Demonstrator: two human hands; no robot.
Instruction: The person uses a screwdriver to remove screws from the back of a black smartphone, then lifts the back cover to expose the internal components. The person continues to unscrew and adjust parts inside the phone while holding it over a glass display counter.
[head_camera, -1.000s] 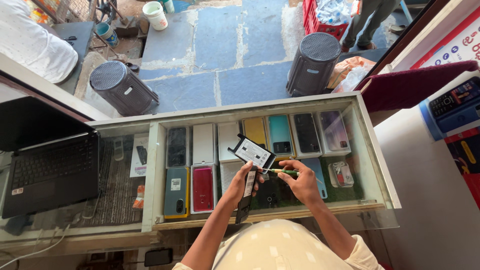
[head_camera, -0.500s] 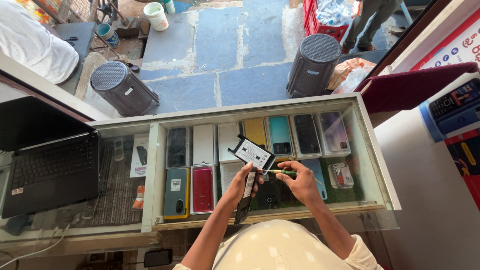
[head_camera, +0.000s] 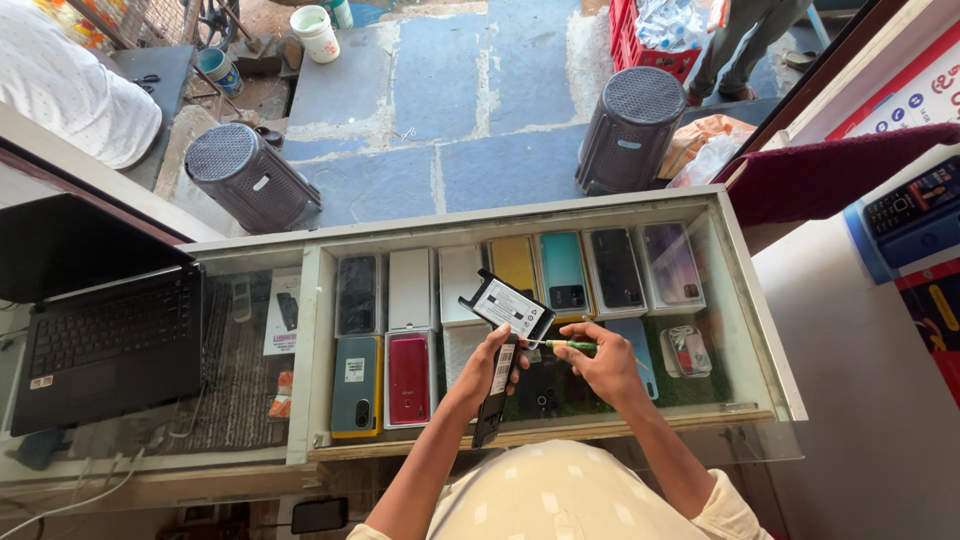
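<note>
Two bare hands work above a glass tabletop (head_camera: 760, 330) with phones and boxes displayed beneath it. The left hand (head_camera: 490, 365) is closed around a dark phone (head_camera: 493, 392) held upright, with its opened back cover (head_camera: 507, 305) tilted up at the top. The right hand (head_camera: 608, 362) pinches a green-handled screwdriver (head_camera: 560, 346), its tip pointing left at the phone just below the cover. An open black laptop (head_camera: 100, 330) rests at the left. Two grey stools (head_camera: 630, 125) stand on the floor beyond.
</note>
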